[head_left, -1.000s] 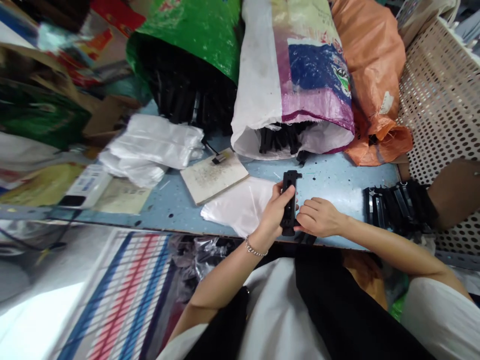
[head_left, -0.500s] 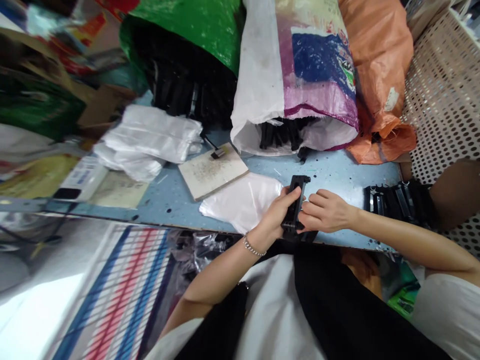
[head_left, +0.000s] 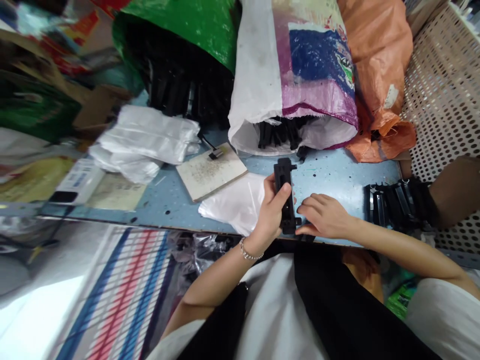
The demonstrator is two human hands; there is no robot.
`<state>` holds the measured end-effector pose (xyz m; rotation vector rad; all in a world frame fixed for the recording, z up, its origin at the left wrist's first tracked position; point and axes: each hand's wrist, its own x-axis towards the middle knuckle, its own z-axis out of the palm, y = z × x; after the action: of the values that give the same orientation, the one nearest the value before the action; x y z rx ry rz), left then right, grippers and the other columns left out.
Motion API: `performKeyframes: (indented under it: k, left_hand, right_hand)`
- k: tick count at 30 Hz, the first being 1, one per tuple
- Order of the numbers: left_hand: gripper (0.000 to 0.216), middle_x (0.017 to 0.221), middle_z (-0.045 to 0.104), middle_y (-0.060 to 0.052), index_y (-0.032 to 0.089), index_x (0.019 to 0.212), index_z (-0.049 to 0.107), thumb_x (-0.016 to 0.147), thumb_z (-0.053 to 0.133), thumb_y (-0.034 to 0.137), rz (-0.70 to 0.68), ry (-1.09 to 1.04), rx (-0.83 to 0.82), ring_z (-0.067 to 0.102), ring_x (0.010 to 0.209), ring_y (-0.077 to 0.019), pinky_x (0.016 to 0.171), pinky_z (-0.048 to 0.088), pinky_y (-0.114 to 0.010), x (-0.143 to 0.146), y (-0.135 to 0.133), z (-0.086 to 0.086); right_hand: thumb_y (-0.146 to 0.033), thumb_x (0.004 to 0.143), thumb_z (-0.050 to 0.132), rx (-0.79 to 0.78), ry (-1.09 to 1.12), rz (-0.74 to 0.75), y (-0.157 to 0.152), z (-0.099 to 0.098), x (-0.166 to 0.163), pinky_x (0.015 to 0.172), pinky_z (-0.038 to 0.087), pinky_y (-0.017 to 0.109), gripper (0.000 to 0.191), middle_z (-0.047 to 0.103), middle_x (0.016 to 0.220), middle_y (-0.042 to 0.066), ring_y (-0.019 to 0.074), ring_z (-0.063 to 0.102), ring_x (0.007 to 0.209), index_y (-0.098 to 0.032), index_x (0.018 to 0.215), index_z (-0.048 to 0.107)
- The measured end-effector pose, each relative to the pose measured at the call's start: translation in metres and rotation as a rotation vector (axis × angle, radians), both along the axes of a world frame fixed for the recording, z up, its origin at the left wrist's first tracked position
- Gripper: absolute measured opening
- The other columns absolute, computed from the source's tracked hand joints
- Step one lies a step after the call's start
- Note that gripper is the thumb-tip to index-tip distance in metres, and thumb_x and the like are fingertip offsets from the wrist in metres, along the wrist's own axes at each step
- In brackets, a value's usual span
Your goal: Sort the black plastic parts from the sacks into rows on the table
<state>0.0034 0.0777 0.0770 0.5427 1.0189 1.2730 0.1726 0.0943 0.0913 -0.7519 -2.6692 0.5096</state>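
L fingers (head_left: pixel 268 187) grip blk part (head_left: pixel 289 209), blurry lettering (head_left: pixel 335 25)

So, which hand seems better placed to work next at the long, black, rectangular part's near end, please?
Probably the right hand: its fingers are beside that end, while the left hand grips the black part.

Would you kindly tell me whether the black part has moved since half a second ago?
Yes: the black part has shifted left, closer to the speckled board.

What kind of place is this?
Probably a workshop: a white-and-purple sack holds black parts, more black pieces sit side by side on the blue bench, and the left hand grips a black device.
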Motion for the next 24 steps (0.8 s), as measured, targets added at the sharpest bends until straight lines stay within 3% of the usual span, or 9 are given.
performKeyframes:
  k: [3, 5, 7, 9, 11, 13, 15, 19, 24]
  left_hand:
    - [0.048, 0.081, 0.062, 0.003, 0.022, 0.104, 0.052, 0.078, 0.075, 0.054, -0.111, -0.033, -0.072, 0.058, 0.06, -0.0085, 0.055, 0.048, -0.021, 0.004, 0.004, -0.002]
    - [0.05, 0.081, 0.063, 0.002, 0.021, 0.107, 0.053, 0.078, 0.074, 0.056, -0.125, -0.009, -0.098, 0.06, 0.062, -0.0099, 0.057, 0.049, -0.022, 0.004, 0.005, -0.013]
    - [0.056, 0.085, 0.064, 0.001, 0.022, 0.116, 0.051, 0.079, 0.073, 0.057, -0.06, 0.037, -0.085, 0.064, 0.067, -0.0123, 0.062, 0.052, -0.025, 0.004, 0.006, -0.032]
    - [0.058, 0.094, 0.065, -0.002, 0.022, 0.126, 0.047, 0.083, 0.07, 0.054, 0.033, 0.127, -0.076, 0.068, 0.078, -0.0157, 0.071, 0.054, -0.029, 0.005, 0.008, -0.056]
    - [0.049, 0.105, 0.066, -0.006, 0.02, 0.128, 0.047, 0.089, 0.063, 0.046, 0.064, 0.29, -0.063, 0.068, 0.095, -0.0195, 0.084, 0.054, -0.034, 0.012, 0.011, -0.081]
    - [0.038, 0.117, 0.066, -0.01, 0.018, 0.126, 0.052, 0.093, 0.056, 0.036, -0.01, 0.48, 0.011, 0.064, 0.11, -0.0227, 0.097, 0.051, -0.039, 0.023, 0.013, -0.101]
    - [0.033, 0.127, 0.063, -0.013, 0.018, 0.125, 0.057, 0.094, 0.051, 0.028, -0.121, 0.646, 0.135, 0.059, 0.122, -0.0247, 0.108, 0.044, -0.043, 0.033, 0.015, -0.114]
    - [0.034, 0.138, 0.055, -0.015, 0.017, 0.12, 0.063, 0.088, 0.056, 0.018, -0.192, 0.876, 0.295, 0.047, 0.137, -0.0276, 0.12, 0.032, -0.048, 0.032, 0.023, -0.125]
    - [0.036, 0.135, 0.058, -0.013, 0.02, 0.123, 0.062, 0.088, 0.061, 0.029, -0.144, 0.66, 0.255, 0.056, 0.126, -0.0251, 0.11, 0.044, -0.044, 0.018, 0.037, -0.119]
  right_hand:
    - [-0.041, 0.103, 0.047, 0.368, -0.046, 0.205, 0.005, -0.001, 0.003, 0.059, 0.031, 0.032, 0.03, 0.06, 0.072, 0.002, 0.017, 0.051, 0.068, -0.021, 0.084, 0.061]
    - [-0.04, 0.104, 0.044, 0.391, -0.078, 0.253, 0.006, -0.008, 0.003, 0.059, 0.031, 0.032, 0.035, 0.061, 0.07, 0.002, 0.0167, 0.053, 0.067, -0.021, 0.08, 0.06]
    - [-0.046, 0.104, 0.039, 0.233, -0.158, 0.225, 0.014, -0.019, 0.002, 0.061, 0.034, 0.03, 0.041, 0.065, 0.074, 0.003, 0.0166, 0.057, 0.07, -0.021, 0.08, 0.061]
    - [-0.05, 0.105, 0.032, -0.006, -0.264, 0.05, 0.035, -0.032, -0.001, 0.064, 0.038, 0.028, 0.045, 0.07, 0.083, 0.003, 0.0169, 0.063, 0.076, -0.022, 0.087, 0.062]
    - [-0.051, 0.106, 0.027, -0.162, -0.348, -0.329, 0.069, -0.044, -0.006, 0.068, 0.042, 0.028, 0.045, 0.074, 0.094, 0.006, 0.0204, 0.068, 0.083, -0.022, 0.102, 0.061]
    - [-0.056, 0.104, 0.029, -0.155, -0.376, -0.762, 0.109, -0.056, -0.013, 0.075, 0.045, 0.033, 0.048, 0.073, 0.104, 0.014, 0.0286, 0.07, 0.093, -0.017, 0.118, 0.053]
    - [-0.06, 0.099, 0.04, -0.148, -0.373, -0.965, 0.144, -0.067, -0.018, 0.082, 0.047, 0.038, 0.056, 0.07, 0.114, 0.022, 0.0355, 0.068, 0.104, -0.012, 0.127, 0.045]
    - [-0.037, 0.097, 0.053, -0.3, -0.295, -0.935, 0.174, -0.078, -0.008, 0.087, 0.048, 0.04, 0.042, 0.068, 0.117, 0.023, 0.0344, 0.067, 0.108, -0.011, 0.128, 0.041]
    - [-0.03, 0.091, 0.054, -0.494, -0.103, -0.825, 0.117, -0.071, 0.029, 0.066, 0.05, 0.032, 0.033, 0.068, 0.083, 0.004, 0.0214, 0.067, 0.07, -0.016, 0.119, 0.042]
